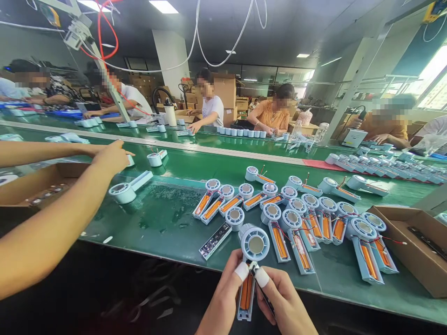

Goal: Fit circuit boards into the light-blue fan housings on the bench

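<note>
Just past the table's front edge, my left hand is closed around a light-blue handheld fan body. Its round head points away from me, and an orange battery lies in the open handle. My right hand pinches a narrow black circuit board at the handle's right side, close to the fan's neck. Both thumbs wear white finger covers and meet at the neck, hiding the wires there. Beside my hands, another fan lies with a black circuit board in its handle.
Several fan bodies with orange batteries lie to the right, near a cardboard box. A co-worker's arms reach in from the left over another box. A green conveyor runs behind, with people working on its far side.
</note>
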Action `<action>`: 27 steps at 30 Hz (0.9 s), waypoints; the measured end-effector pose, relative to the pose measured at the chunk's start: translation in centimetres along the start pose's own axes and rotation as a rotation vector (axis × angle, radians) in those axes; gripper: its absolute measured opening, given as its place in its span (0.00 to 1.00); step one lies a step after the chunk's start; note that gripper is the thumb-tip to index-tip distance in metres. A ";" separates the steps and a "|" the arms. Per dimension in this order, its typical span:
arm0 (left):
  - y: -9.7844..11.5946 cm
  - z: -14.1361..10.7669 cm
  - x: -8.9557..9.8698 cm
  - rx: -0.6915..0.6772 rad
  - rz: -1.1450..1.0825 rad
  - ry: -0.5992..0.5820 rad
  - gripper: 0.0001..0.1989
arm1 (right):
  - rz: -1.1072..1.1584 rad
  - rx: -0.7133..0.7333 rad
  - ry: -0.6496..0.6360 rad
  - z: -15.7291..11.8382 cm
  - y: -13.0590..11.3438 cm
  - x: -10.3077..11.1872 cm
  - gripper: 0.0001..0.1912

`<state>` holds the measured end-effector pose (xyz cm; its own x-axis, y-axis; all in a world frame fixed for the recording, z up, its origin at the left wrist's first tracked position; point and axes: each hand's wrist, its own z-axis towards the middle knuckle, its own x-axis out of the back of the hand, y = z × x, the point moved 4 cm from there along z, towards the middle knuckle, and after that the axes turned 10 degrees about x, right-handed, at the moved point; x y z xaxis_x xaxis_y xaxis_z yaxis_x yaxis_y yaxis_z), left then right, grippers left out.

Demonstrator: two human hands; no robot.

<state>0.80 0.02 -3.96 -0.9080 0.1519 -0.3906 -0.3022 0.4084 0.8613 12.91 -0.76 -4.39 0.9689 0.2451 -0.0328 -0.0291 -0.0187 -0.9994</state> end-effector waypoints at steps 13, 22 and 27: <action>0.2 -0.1 -0.8 -0.058 0.210 0.229 0.25 | 0.020 0.063 0.141 0.1 0.6 1.1 0.32; -0.8 1.0 0.7 0.004 0.246 0.373 0.21 | -0.646 0.569 0.431 -2.2 2.1 0.0 0.21; -1.3 1.5 1.3 0.015 0.310 0.398 0.25 | -0.837 0.605 0.438 -2.3 2.7 0.1 0.25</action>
<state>0.46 1.05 -6.07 -0.9955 -0.0858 0.0401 0.0012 0.4116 0.9113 13.54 -3.01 -7.09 0.7387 -0.4047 0.5390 0.6726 0.4955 -0.5496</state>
